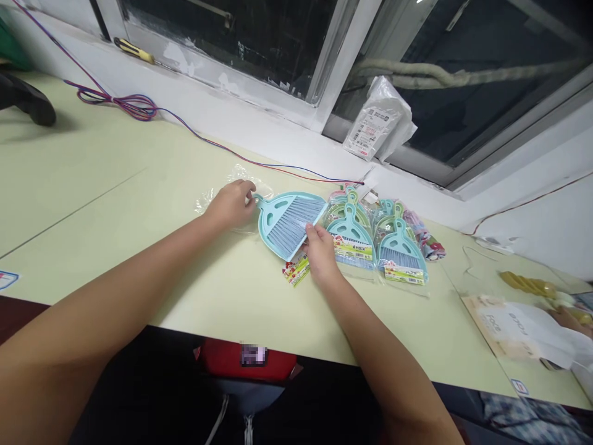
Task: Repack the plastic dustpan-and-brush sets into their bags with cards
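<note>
A light-blue mini dustpan and brush set [290, 219] is held slightly tilted above the table, its grey-blue bristles facing me. My right hand [320, 250] pinches its wide lower edge, thumb on the bristles. At the narrow handle end, the curled fingers of my left hand [234, 203] close on the handle; its fingertips are partly hidden. A crumpled clear plastic bag [250, 176] lies behind and beside my left hand. Under the dustpan, near my right hand, a printed card label [296, 270] shows. To the right lie bagged dustpan sets [351, 232] in overlapping rows.
A second row of bagged sets [402, 250] lies farther right, by patterned cloth [428, 244]. A wire [222, 145] runs along the wall. On the sill are a screwdriver [139, 52] and a white package [375, 123]. Another person's hand [572, 320] is near a paper bag [500, 321].
</note>
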### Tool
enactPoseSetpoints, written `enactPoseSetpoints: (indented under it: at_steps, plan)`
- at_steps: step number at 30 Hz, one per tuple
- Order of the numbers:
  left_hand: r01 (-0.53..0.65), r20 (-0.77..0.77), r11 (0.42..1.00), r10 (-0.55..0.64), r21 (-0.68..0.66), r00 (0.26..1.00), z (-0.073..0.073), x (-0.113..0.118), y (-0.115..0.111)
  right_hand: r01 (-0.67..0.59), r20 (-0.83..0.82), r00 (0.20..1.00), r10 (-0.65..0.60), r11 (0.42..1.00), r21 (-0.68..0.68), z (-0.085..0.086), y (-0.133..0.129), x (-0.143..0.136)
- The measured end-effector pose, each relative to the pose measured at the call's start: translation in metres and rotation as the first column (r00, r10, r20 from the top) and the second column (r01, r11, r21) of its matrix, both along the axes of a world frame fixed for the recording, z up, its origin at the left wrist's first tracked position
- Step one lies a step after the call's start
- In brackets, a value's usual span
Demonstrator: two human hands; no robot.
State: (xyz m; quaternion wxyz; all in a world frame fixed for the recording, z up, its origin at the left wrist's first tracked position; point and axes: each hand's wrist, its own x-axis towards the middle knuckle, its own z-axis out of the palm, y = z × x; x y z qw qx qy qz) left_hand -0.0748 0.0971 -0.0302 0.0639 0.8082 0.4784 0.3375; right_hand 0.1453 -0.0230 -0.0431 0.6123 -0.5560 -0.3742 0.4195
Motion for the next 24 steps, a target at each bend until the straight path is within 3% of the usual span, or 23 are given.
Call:
enactPoseSetpoints:
  at_steps: [5, 13, 24]
  plan:
    - [0.035, 0.036, 0.998, -0.034, -0.042, 0.999, 0.005, 0.011, -0.016, -0.049, 0.118, 0.992, 0.042, 0.997, 0.059, -0.006, -0.002, 0.000]
    - [0.096, 0.094, 0.993, -0.089, -0.069, 0.992, 0.012, 0.024, -0.033, -0.029, -0.158, 0.987, 0.029, 1.000, 0.003, 0.004, -0.002, -0.007]
    - [0.120, 0.153, 0.990, -0.108, -0.070, 0.982, 0.020, 0.029, -0.043, -0.118, -0.270, 0.956, 0.113, 0.993, -0.003, 0.003, -0.003, -0.017]
